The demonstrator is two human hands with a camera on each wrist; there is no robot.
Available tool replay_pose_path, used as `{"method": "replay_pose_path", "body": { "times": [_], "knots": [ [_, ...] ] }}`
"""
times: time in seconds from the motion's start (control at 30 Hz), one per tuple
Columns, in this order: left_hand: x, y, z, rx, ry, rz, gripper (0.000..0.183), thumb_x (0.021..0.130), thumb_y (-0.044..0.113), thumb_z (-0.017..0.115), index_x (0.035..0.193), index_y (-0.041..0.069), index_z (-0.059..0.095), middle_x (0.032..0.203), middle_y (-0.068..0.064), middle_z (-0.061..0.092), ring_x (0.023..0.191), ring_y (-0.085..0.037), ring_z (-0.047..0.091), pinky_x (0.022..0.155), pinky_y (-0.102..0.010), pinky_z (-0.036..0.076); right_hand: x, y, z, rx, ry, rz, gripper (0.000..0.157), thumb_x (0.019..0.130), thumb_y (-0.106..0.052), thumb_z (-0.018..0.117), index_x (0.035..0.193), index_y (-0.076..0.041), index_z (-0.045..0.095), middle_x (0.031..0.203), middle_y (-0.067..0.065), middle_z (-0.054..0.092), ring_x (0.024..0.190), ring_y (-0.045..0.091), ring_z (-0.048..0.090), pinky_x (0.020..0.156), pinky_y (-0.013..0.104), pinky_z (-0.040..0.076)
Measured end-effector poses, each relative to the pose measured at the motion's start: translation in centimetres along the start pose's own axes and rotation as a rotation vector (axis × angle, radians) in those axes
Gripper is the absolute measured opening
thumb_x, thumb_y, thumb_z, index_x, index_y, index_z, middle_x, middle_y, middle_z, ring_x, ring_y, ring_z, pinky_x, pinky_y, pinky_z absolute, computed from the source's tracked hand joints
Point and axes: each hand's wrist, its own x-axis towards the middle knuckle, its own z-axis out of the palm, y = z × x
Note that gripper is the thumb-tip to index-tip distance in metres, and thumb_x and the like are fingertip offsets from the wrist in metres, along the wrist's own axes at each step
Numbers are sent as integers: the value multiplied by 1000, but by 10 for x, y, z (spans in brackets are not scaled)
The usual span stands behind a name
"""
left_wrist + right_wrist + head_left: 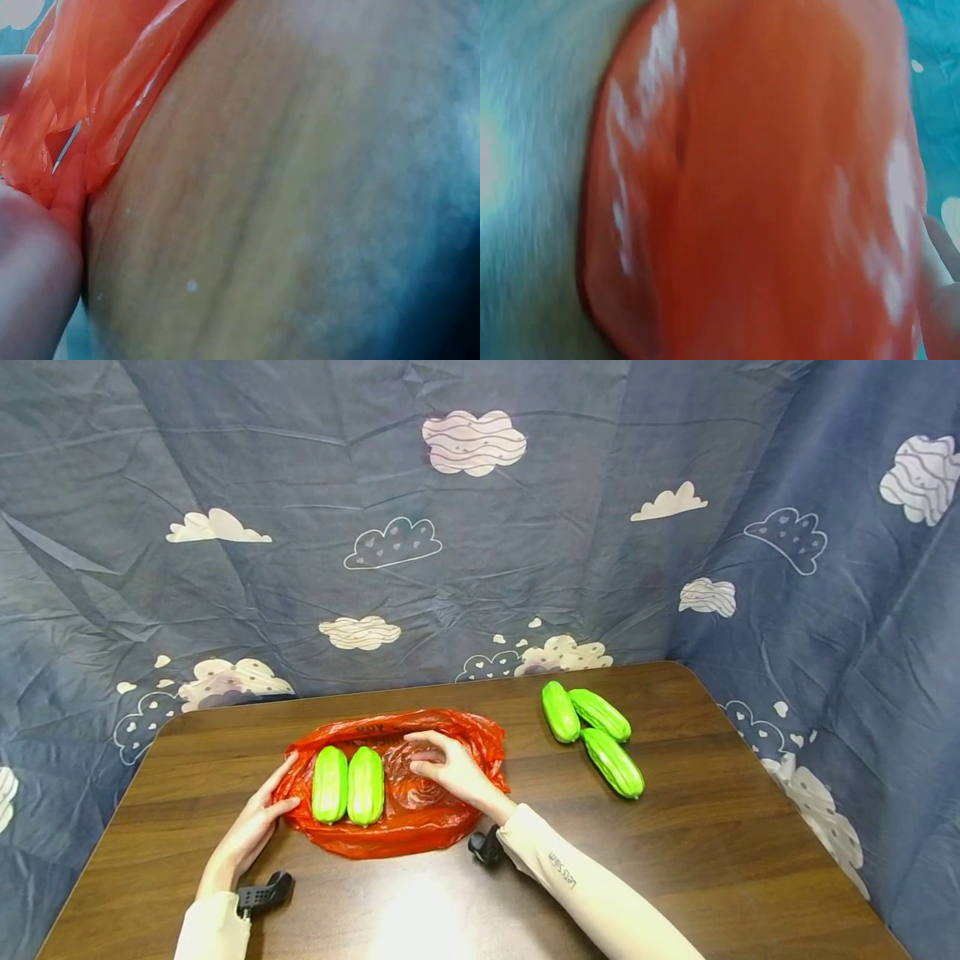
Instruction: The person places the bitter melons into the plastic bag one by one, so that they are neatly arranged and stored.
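A red plastic bag (427, 789) lies spread on the table, its mouth facing up. Two bright green, ridged, cucumber-like vegetables (330, 785) rest side by side in its left half. My left hand (251, 827) holds the bag's left edge; in the left wrist view, thin red film (112, 82) covers part of the thumb. Above the right half of the bag, my right hand (450, 768) hovers with fingers loosely bent and nothing between them. The right wrist view is blurred and mostly filled by the bag (757, 180), with part of the hand (941, 307) at its right edge.
Three more green vegetables (613, 762) lie close together on the right of the brown wooden table (720, 827). A blue cloth (300, 602) with cloud prints hangs behind and to the right. Black wrist cameras (262, 895) sit under both wrists.
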Motion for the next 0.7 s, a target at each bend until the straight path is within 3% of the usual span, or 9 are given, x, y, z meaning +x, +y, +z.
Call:
{"method": "replay_pose_path", "body": {
  "times": [0.3,0.57,0.7],
  "knots": [
    [0,0,0,16,5,3,68,97,0,45,154,6,8,155,-23,-10,121,14,28,98,-9,25,-6,-2,-30,93,42,-21,38,90,6,54,126,18,46,124,35,51,108,48,54,87,32,50],
    [0,0,0,4,3,-1,68,97,0,44,154,7,8,154,-23,-9,122,13,28,98,-9,25,-10,-2,-57,206,114,-42,37,90,13,49,126,20,45,117,45,48,104,60,48,87,58,44],
    [-1,0,0,8,5,-6,68,97,0,44,154,7,8,155,-23,-9,122,12,27,99,-9,25,-13,-2,-71,196,177,-45,36,90,13,49,125,20,46,115,43,51,102,59,50,85,49,49]
  ]
}}
